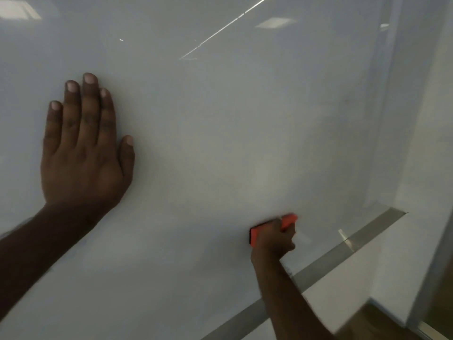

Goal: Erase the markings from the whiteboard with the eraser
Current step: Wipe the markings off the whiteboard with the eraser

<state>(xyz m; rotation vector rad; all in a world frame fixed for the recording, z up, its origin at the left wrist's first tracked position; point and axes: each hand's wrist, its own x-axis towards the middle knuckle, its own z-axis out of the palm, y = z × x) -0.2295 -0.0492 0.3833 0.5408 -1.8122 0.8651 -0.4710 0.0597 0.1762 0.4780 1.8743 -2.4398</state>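
Observation:
The whiteboard (208, 133) fills most of the view, glossy, with ceiling lights reflected in it. I see no clear markings on it, only a faint grey smudge at the upper right. My left hand (83, 148) lies flat against the board at the left, fingers together and pointing up. My right hand (272, 239) is low on the board, closed around an orange-red eraser (255, 235) that is pressed to the surface. The hand covers the eraser's middle; its two ends show.
A metal ledge (326, 263) runs diagonally along the board's lower edge, just below my right hand. Right of the board is a white wall (421, 168), with a strip of brown floor (382, 322) at the bottom right.

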